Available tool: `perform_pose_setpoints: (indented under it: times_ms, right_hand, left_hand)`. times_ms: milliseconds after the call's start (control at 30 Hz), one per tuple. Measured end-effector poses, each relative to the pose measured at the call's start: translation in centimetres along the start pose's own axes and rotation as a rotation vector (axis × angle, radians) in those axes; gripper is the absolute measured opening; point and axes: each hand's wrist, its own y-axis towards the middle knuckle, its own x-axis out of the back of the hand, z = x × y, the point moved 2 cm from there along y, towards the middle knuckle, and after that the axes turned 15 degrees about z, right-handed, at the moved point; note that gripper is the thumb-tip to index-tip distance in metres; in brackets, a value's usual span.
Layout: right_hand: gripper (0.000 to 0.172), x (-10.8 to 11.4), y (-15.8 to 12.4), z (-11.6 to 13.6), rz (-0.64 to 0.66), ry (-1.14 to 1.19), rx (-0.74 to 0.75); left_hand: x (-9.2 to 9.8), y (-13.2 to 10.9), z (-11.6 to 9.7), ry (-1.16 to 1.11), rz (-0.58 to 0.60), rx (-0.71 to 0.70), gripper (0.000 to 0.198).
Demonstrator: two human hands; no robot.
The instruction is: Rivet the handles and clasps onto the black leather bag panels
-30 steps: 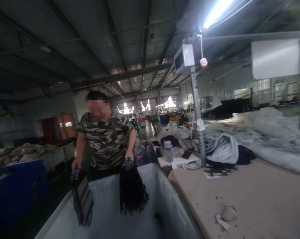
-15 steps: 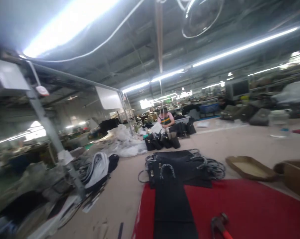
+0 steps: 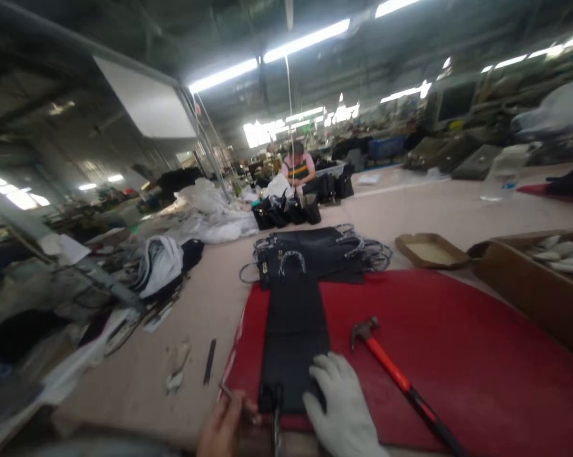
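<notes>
Head view: gloved right hand (image 3: 339,401) on black panel (image 3: 294,336), hammer (image 3: 389,366) nearby

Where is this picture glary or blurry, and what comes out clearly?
In the head view, the ceiling lights burn out to plain white; in the head view, the far person is too soft for fine detail; in the head view, the black panel is so dark that its surface shows little; in the head view, the hammer stands out fairly well against the red mat.

Apparently a bag workshop: hammer (image 3: 389,364), black bags (image 3: 309,212), strip lights (image 3: 308,40) overhead.
</notes>
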Motion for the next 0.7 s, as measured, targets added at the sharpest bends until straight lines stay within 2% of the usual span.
perform_pose_setpoints:
  times_ms: [67, 133, 233, 333, 467, 700]
  right_hand:
    - [0.030, 1.5, 0.4, 0.9, 0.118, 0.140, -0.053]
    - [0.029, 2.1, 1.0, 1.4, 0.169, 0.206, -0.069]
    - [0.029, 2.2, 1.4, 1.6, 0.187, 0.231, -0.073]
    - [0.029, 2.1, 1.2, 1.5, 0.195, 0.228, -0.066]
    - [0.031, 2.0, 1.2, 1.4, 0.189, 0.228, -0.035]
    - [0.027, 2.3, 1.3, 1.4, 0.156, 0.300, -0.012]
  left_hand:
    - [1.6, 0.5, 0.9, -0.013, 0.027, -0.001, 0.067]
    - [3.1, 0.7, 1.6, -0.004, 0.005, -0.010, 0.070]
    - [4.5, 1.0, 1.9, 0.054, -0.037, -0.044, 0.067]
    - [5.0, 1.6, 1.9, 0.069, -0.006, -0.124, 0.060]
    - [4.0, 3.5, 1.8, 0.058, 0.101, -0.179, 0.051]
    - [-0.9, 7.0, 2.4, 0.170, 0.487, -0.147, 0.037]
